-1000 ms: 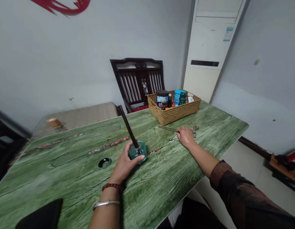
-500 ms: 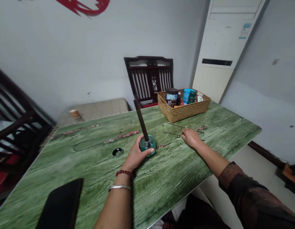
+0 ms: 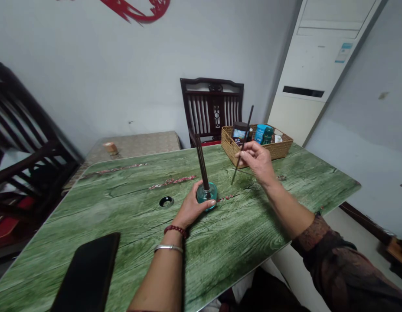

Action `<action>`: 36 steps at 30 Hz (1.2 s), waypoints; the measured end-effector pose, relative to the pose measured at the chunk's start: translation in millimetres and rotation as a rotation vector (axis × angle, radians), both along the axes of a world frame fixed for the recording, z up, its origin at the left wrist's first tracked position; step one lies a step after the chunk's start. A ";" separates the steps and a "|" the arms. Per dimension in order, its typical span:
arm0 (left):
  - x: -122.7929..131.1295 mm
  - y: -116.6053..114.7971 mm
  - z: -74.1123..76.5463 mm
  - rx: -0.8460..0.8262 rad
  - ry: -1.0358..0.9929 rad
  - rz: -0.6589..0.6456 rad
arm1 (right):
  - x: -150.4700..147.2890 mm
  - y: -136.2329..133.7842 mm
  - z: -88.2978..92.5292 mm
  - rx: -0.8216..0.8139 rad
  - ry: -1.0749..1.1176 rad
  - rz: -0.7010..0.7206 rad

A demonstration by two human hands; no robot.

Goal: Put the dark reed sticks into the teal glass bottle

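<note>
A long green wood-grain desk (image 3: 253,229) spreads beneath the left fingers (image 3: 209,204) and right fingers (image 3: 249,149). Beyond the right fingers, a dark slatted wooden chair (image 3: 210,108) against the wall, and just behind them a woven wicker basket (image 3: 282,147) packed with jars and bottles. Well to the near side of the left fingers, a flat black rectangular slab (image 3: 86,273) on the desk. Left fingers curled around a round teal glass bottle (image 3: 207,195), holding it on the desk. Just above those fingers, a long dark stick (image 3: 202,162) upright in the bottle's neck. Right fingers pinched together on a thin dark stick (image 3: 243,147), tilted, raised above the desk and clear of the bottle. As things lie: one stick standing in the neck, the other in the right fingers, outside it.
</note>
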State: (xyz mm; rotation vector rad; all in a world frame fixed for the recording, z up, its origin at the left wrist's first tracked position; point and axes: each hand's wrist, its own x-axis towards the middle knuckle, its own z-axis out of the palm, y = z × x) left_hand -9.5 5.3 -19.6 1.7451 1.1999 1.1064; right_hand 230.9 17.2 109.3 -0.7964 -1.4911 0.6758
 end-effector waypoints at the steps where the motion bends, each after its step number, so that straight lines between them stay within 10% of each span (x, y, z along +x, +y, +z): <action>1: -0.1 0.5 -0.8 0.000 -0.003 -0.001 | -11.4 -1.8 5.6 0.009 0.052 0.046; 20: 0.6 1.9 0.1 0.043 -0.008 -0.018 | -77.8 11.6 -46.9 -0.052 -0.321 -0.006; 31: -0.4 3.1 -0.4 0.003 0.025 0.040 | 73.8 29.5 -95.0 -0.259 -1.175 -0.596; 36: -0.3 2.4 0.1 -0.002 0.020 0.046 | 106.0 36.4 -115.6 -0.380 -1.387 -0.653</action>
